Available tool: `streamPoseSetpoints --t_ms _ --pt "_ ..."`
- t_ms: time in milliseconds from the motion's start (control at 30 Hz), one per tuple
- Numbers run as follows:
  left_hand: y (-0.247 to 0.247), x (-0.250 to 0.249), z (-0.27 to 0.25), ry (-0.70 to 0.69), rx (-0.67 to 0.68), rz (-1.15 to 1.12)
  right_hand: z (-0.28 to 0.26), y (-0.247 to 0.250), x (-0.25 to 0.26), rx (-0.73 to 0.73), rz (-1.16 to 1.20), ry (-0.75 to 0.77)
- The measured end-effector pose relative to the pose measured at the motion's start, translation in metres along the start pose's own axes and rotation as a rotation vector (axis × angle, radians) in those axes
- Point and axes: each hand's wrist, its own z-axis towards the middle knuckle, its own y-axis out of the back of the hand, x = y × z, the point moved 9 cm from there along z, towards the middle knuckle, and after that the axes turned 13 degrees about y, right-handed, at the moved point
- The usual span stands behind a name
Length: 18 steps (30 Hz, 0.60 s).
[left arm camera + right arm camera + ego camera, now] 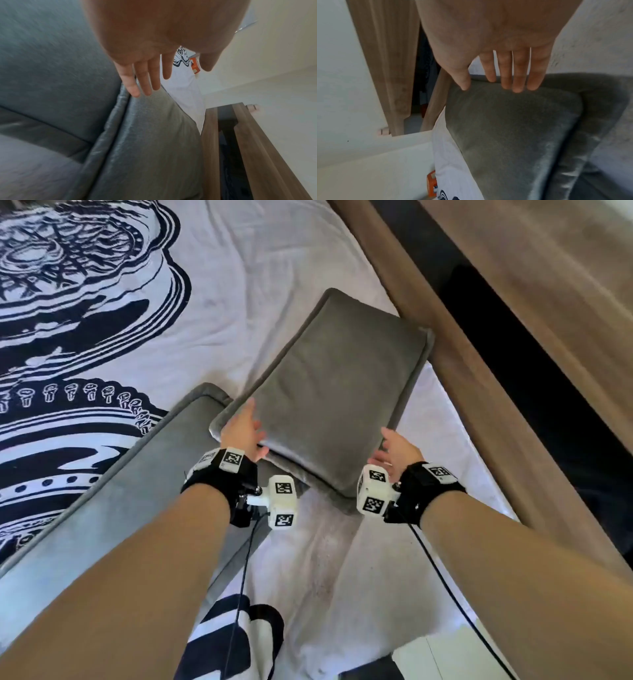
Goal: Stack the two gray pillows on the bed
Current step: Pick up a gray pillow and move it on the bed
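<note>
Two gray pillows lie on the bed. The farther pillow (335,392) lies at an angle beside the wooden frame, and its left corner overlaps the nearer pillow (120,491), which runs off to the lower left. My left hand (241,429) rests on the farther pillow's near left corner, fingers straight (145,83) along its piped edge (154,135). My right hand (394,450) is at the near right edge of the same pillow (505,128), where its straight fingertips (517,83) touch the top. Neither hand grips anything.
The white bedsheet (257,285) carries a large dark blue print on the left. A wooden bed frame (479,378) runs diagonally along the right, with a dark gap behind it. A small orange object (195,65) shows past the bed's far edge.
</note>
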Motion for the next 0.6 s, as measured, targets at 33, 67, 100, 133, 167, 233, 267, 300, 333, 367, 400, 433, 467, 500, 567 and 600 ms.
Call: streamPoseSetpoints --t_ms 33,67,100,133,167,233,267,300,333,367,400,433,467,500,567,600 --pt "-0.002 -0.007 0.007 -0.035 -0.043 0.006 0.013 -0.003 -0.004 -0.001 0.01 -0.015" --pt "0.0 -0.011 0.018 -0.055 -0.095 0.015 0.023 -0.005 -0.008 0.004 0.002 -0.046" --pt "0.0 -0.019 0.026 -0.086 -0.149 0.054 0.041 -0.007 -0.012 0.008 0.009 -0.05" --pt "0.001 -0.024 0.032 -0.114 -0.201 0.123 0.054 -0.006 -0.013 -0.004 -0.018 -0.041" --pt "0.002 -0.029 0.036 -0.139 -0.263 0.217 0.061 -0.006 -0.015 -0.01 -0.038 -0.069" --pt "0.01 -0.033 0.041 -0.165 -0.404 0.362 0.069 -0.004 -0.016 -0.051 -0.118 -0.09" --pt "0.011 -0.031 0.045 -0.142 -0.419 0.383 0.071 -0.002 -0.017 -0.079 -0.15 -0.087" --pt "0.01 -0.031 0.047 -0.141 -0.439 0.404 0.077 -0.001 -0.021 -0.085 -0.159 -0.086" --pt "0.007 -0.031 0.05 -0.142 -0.435 0.437 0.082 -0.001 -0.024 -0.088 -0.164 -0.097" --pt "0.003 -0.032 0.055 -0.157 -0.426 0.465 0.089 -0.002 -0.027 -0.087 -0.163 -0.101" --pt "0.001 -0.031 0.06 -0.15 -0.421 0.507 0.089 -0.003 -0.029 -0.08 -0.152 -0.109" --pt "-0.002 -0.03 0.064 -0.139 -0.426 0.556 0.091 -0.005 -0.03 -0.072 -0.147 -0.114" --pt "-0.004 -0.029 0.068 -0.12 -0.439 0.608 0.091 -0.006 -0.03 -0.068 -0.146 -0.118" --pt "-0.007 -0.028 0.067 -0.118 -0.452 0.661 0.093 -0.008 -0.03 -0.065 -0.134 -0.122" --pt "-0.012 -0.027 0.064 -0.114 -0.473 0.748 0.092 -0.01 -0.027 -0.066 -0.147 -0.112" --pt "-0.015 -0.028 0.06 -0.108 -0.469 0.76 0.093 -0.007 -0.023 -0.083 -0.181 -0.096"
